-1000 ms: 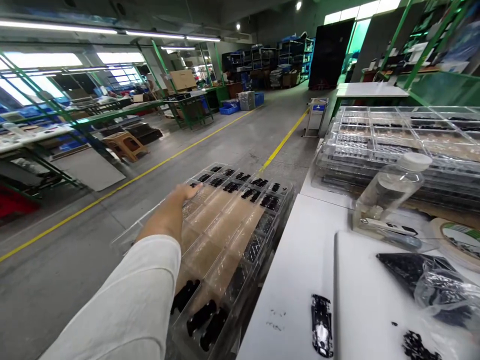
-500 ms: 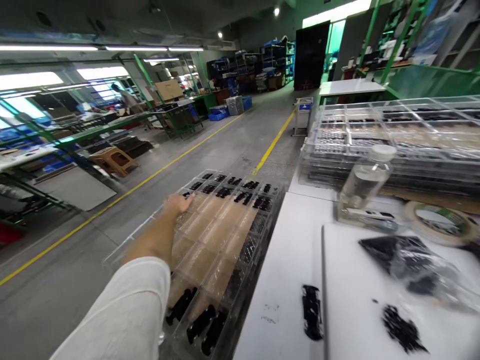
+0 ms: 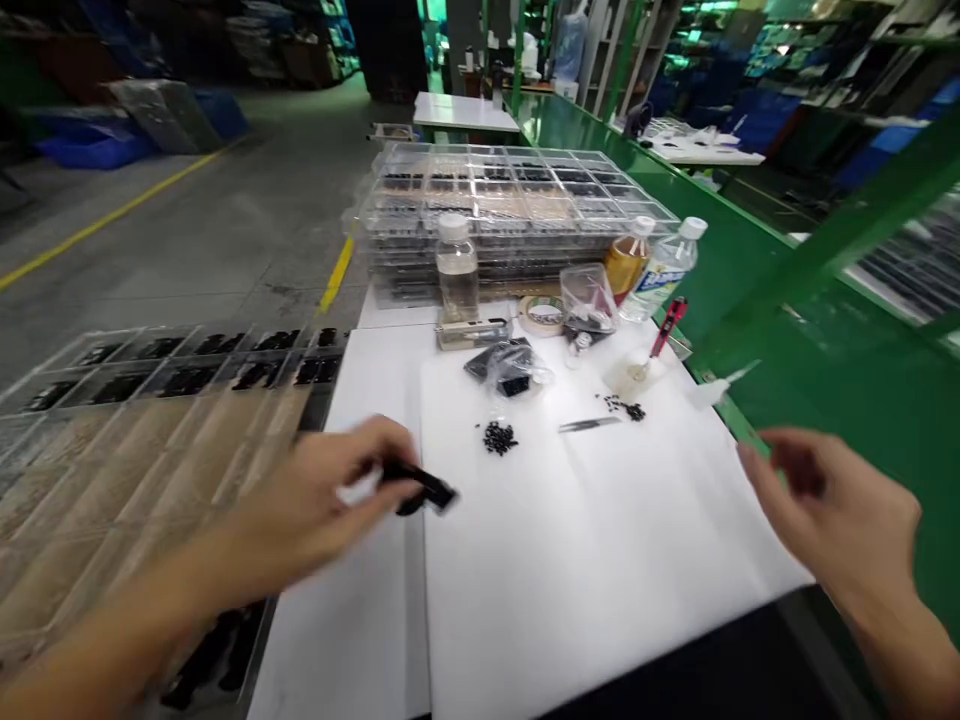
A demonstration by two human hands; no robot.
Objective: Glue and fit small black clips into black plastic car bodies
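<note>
My left hand [image 3: 352,490] is over the left edge of the white board [image 3: 525,590]. Between its thumb and fingers is a small, narrow black part [image 3: 429,484], blurred by motion; its exact kind cannot be made out. On the right, my right hand [image 3: 840,510] hangs near the board's right edge, fingers loosely curved, thumb apart and nothing visible in it. On the board, between the hands, lie a pile of tiny black pieces [image 3: 499,438], tweezers [image 3: 590,425] and a smaller scatter of black pieces [image 3: 634,411].
A clear compartment tray [image 3: 172,440] with black parts stands at the left. Behind the board are a clear bottle [image 3: 457,275], a tape roll [image 3: 541,315], a black plastic bag [image 3: 510,367], a red-handled tool [image 3: 669,325] and stacked trays [image 3: 517,240]. A green partition [image 3: 810,370] runs along the right.
My view has swung right. My left hand has come back from the tray's far side to the board, now with a black part in it. My right hand has come into view.
</note>
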